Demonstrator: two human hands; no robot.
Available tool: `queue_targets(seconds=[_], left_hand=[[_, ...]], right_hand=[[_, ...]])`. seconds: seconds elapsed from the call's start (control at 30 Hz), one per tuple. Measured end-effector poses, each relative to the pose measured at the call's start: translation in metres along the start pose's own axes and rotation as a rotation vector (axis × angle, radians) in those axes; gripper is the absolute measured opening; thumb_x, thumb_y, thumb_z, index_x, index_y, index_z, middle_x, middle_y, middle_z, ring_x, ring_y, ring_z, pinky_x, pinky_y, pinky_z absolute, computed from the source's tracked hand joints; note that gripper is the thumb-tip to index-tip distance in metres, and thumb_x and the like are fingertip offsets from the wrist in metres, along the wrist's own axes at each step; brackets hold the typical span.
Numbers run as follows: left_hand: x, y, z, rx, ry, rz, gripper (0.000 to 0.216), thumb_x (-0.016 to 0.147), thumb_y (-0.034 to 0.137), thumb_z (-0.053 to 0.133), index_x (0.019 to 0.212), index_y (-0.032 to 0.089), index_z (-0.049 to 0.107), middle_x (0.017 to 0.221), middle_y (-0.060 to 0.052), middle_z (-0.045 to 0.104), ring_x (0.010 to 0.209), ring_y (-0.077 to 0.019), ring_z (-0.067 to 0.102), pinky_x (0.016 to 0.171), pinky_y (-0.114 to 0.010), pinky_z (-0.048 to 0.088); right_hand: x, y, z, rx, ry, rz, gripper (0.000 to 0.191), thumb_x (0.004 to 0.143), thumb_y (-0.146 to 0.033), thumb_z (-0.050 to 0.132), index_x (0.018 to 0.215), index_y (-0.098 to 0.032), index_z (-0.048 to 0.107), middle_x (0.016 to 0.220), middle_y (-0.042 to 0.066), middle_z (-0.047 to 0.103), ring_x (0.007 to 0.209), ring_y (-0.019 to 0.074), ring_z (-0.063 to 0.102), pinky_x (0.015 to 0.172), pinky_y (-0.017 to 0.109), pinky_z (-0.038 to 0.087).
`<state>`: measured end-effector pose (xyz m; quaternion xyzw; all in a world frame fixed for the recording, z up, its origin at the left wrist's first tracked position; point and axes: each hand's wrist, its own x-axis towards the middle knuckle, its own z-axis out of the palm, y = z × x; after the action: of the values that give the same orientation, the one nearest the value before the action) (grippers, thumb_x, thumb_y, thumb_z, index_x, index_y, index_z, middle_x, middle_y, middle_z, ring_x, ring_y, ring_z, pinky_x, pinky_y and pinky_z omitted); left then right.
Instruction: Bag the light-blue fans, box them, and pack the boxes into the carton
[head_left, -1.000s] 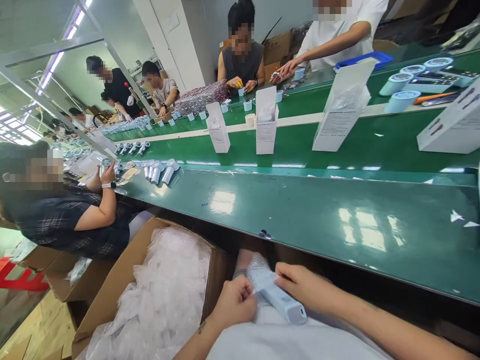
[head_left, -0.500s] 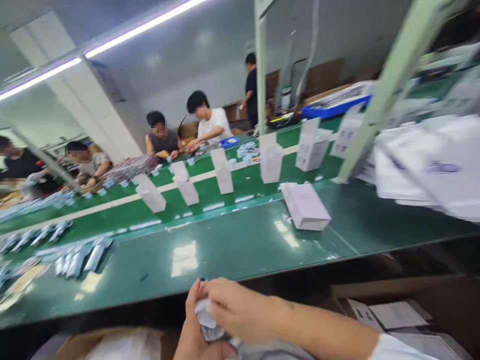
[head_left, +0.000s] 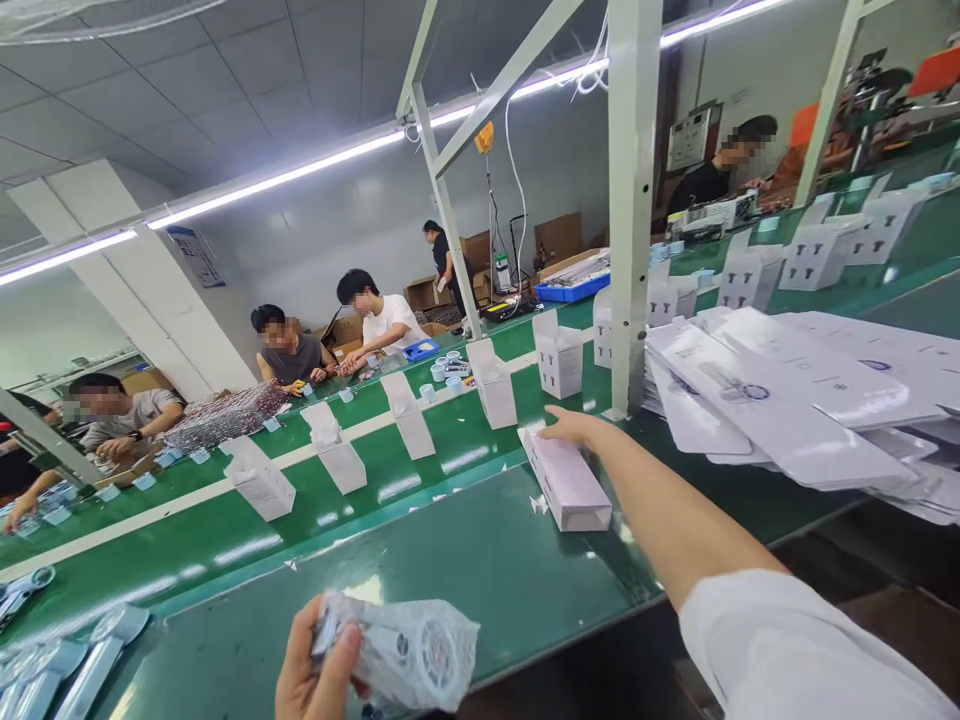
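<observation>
My left hand (head_left: 322,655) is closed around a clear-bagged, light blue device with a round head (head_left: 435,650), held above the front edge of the bench. The round face is turned up, with a ringed pattern under the plastic. My right hand (head_left: 576,428) is stretched out to the far end of a white box (head_left: 566,480) lying on its side on the bench. Its fingers are extended and spread at the box's flap end; whether they press on the box I cannot tell.
Open white boxes (head_left: 495,395) stand in a row on the green belt (head_left: 187,540). Flat white cartons (head_left: 750,390) are piled at right, behind a metal post (head_left: 628,220). Light blue handled parts (head_left: 105,660) lie at lower left. Several co-workers (head_left: 386,325) sit across the belt.
My hands were together around the wrapped device; now the right hand has left it and reached forward to the lying box. The left hand has moved left with the device. My view has shifted right.
</observation>
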<state>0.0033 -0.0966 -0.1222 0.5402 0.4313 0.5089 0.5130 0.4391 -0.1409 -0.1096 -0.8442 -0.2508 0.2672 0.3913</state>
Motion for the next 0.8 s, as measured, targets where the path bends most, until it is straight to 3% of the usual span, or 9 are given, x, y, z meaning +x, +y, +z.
queue_targets(seconds=[0.07, 0.17, 0.27, 0.37, 0.5, 0.67, 0.8], left_hand=[[0.015, 0.000, 0.001, -0.105, -0.024, -0.055, 0.057, 0.058, 0.054, 0.079, 0.100, 0.020, 0.061, 0.064, 0.003, 0.057, 0.047, -0.0116, 0.050, 0.040, -0.021, 0.044], [0.038, 0.000, 0.003, -0.246, -0.065, -0.126, 0.047, 0.061, 0.046, 0.079, 0.094, 0.019, 0.061, 0.071, 0.002, 0.059, 0.053, -0.0120, 0.054, 0.041, -0.020, 0.046], [0.055, 0.002, 0.006, -0.384, -0.034, -0.212, 0.031, 0.066, 0.033, 0.076, 0.088, 0.018, 0.060, 0.072, 0.003, 0.059, 0.054, -0.0105, 0.055, 0.040, -0.018, 0.046], [0.064, 0.005, 0.012, -0.477, 0.019, -0.277, 0.014, 0.075, 0.020, 0.067, 0.087, 0.016, 0.060, 0.071, 0.003, 0.059, 0.052, -0.0093, 0.056, 0.037, -0.017, 0.046], [0.066, 0.010, 0.021, -0.530, 0.030, -0.326, 0.006, 0.086, 0.016, 0.056, 0.088, 0.014, 0.060, 0.071, 0.001, 0.062, 0.050, -0.0094, 0.057, 0.035, -0.017, 0.045], [0.066, 0.012, 0.023, -0.571, -0.004, -0.311, 0.010, 0.089, 0.017, 0.052, 0.090, 0.014, 0.061, 0.073, -0.001, 0.063, 0.052, -0.0103, 0.059, 0.036, -0.019, 0.048], [0.067, 0.014, 0.021, -0.555, -0.030, -0.280, 0.009, 0.088, 0.019, 0.055, 0.091, 0.014, 0.062, 0.075, -0.001, 0.063, 0.054, -0.0114, 0.059, 0.037, -0.020, 0.049]], right_hand=[[0.023, 0.016, -0.007, 0.045, -0.149, 0.026, 0.100, 0.057, -0.037, 0.083, 0.143, -0.019, 0.035, 0.134, 0.023, 0.048, 0.117, 0.0395, 0.052, 0.093, 0.054, 0.044], [0.037, 0.032, -0.003, 0.109, -0.327, 0.003, 0.111, 0.046, -0.025, 0.086, 0.143, -0.026, 0.032, 0.132, 0.016, 0.054, 0.115, 0.0313, 0.056, 0.092, 0.045, 0.047], [0.039, 0.042, 0.007, 0.171, -0.456, -0.034, 0.123, 0.034, -0.015, 0.087, 0.143, -0.029, 0.030, 0.129, 0.012, 0.056, 0.114, 0.0310, 0.057, 0.092, 0.044, 0.048], [0.035, 0.052, 0.018, 0.263, -0.548, -0.059, 0.136, 0.030, -0.022, 0.089, 0.146, -0.025, 0.018, 0.119, 0.013, 0.062, 0.104, 0.0305, 0.063, 0.088, 0.044, 0.051], [0.029, 0.065, 0.033, 0.352, -0.515, -0.093, 0.137, 0.036, -0.039, 0.090, 0.145, -0.018, 0.009, 0.117, 0.014, 0.061, 0.104, 0.0275, 0.064, 0.093, 0.040, 0.050], [0.019, 0.065, 0.050, 0.290, -0.387, -0.112, 0.101, 0.047, -0.045, 0.088, 0.128, -0.017, 0.033, 0.102, 0.011, 0.066, 0.101, 0.0288, 0.064, 0.096, 0.044, 0.047], [-0.006, 0.041, 0.060, 0.257, -0.320, -0.162, 0.090, 0.058, -0.042, 0.083, 0.125, -0.022, 0.026, 0.096, 0.007, 0.065, 0.088, 0.0264, 0.067, 0.082, 0.043, 0.053]])
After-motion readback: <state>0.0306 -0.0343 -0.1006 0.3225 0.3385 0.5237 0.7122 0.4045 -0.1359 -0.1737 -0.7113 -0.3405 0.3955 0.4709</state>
